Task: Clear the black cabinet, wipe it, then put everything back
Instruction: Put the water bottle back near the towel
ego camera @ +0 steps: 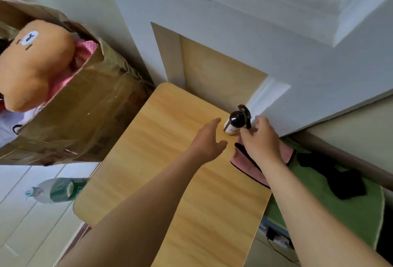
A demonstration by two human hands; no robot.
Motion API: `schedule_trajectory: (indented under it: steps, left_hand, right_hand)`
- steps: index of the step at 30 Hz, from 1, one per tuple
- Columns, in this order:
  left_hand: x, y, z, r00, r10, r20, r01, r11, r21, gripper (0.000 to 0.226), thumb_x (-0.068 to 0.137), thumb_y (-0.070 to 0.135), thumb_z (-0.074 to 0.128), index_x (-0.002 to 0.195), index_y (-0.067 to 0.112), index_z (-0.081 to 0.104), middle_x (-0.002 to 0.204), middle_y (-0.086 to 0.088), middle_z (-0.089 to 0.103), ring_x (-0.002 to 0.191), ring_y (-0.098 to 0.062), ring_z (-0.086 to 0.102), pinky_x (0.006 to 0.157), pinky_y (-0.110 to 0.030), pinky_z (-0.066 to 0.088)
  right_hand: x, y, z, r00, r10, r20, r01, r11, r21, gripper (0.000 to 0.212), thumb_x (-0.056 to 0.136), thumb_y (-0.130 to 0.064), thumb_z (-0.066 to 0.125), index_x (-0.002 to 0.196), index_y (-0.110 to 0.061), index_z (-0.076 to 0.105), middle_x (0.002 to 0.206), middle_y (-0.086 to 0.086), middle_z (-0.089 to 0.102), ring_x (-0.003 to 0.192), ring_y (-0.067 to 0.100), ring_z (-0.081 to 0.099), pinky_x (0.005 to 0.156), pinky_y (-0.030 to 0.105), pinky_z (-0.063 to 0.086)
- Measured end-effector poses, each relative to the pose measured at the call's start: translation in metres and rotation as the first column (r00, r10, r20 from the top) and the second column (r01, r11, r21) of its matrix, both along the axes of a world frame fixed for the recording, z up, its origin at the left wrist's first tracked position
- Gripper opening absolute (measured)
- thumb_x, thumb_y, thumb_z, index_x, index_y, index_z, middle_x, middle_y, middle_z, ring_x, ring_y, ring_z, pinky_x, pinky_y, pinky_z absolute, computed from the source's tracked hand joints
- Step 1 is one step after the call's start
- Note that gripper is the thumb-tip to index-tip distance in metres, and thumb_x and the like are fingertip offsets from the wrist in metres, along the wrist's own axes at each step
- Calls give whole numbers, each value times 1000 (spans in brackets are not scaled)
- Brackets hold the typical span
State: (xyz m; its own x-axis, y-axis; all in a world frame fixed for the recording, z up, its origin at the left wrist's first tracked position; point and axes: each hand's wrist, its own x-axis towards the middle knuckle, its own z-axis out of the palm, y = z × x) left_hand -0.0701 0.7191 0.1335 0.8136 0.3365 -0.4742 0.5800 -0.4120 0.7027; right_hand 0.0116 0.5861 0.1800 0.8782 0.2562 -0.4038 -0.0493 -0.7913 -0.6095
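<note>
Spray bottle (234,121), black trigger top, stands upright on the wood surface (170,139), between the two hands. Left hand (207,143): fingers (212,124) straight and spread wide, holding nothing, tips just left of the bottle and not touching it. Right hand (261,141): fingers (246,133) curled just right of the bottle, beside the trigger; grip or mere touch, cannot tell. Pink cloth (251,168) lies under the right hand. Cardboard box (85,117) with plush toy (36,64) sits well left of the left fingers.
</note>
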Motion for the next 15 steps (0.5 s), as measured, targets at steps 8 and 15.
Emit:
schedule_trajectory:
  steps: [8, 15]
  left_hand:
    - [50, -4, -25, 997, -18, 79, 23, 998, -66, 73, 94, 20, 68, 155, 20, 30, 153, -4, 42, 136, -24, 45, 107, -34, 43]
    - [40, -6, -18, 996, -15, 87, 16, 1000, -10, 70, 85, 26, 76, 147, 22, 43, 139, -5, 52, 125, -25, 52, 99, -41, 51]
  right_hand:
    - [22, 14, -33, 1000, 26, 16, -24, 993, -116, 14, 101, -24, 56, 91, -14, 54, 88, 0, 60, 76, 15, 52, 53, 21, 29]
    - [1, 2, -18, 998, 62, 18, -62, 998, 17, 18, 101, -18, 56, 84, -12, 54, 77, -5, 58, 70, 14, 53, 51, 16, 33]
